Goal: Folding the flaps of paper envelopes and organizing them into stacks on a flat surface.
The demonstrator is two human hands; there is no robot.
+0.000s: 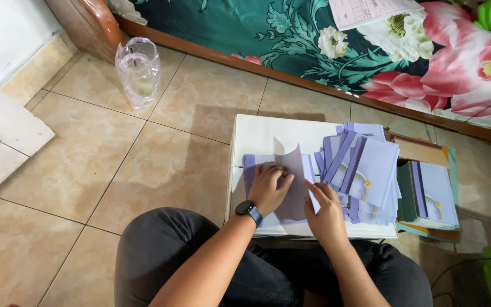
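Hands [296, 199] on lilac card [291, 182]

soft, even indoor light fills the frame, bright enough to read every surface. the glossy beige floor tiles [160, 165] throw back a pale sheen in the centre left. a dim shadow sits on the tiles just left of the low white box-like table [268, 133], another darkens the lower right corner. the crumpled clear plastic bag [138, 71] in the upper left catches small glints. focus is crisp at centre; straight lines bow slightly toward the edges, and the corners soften.
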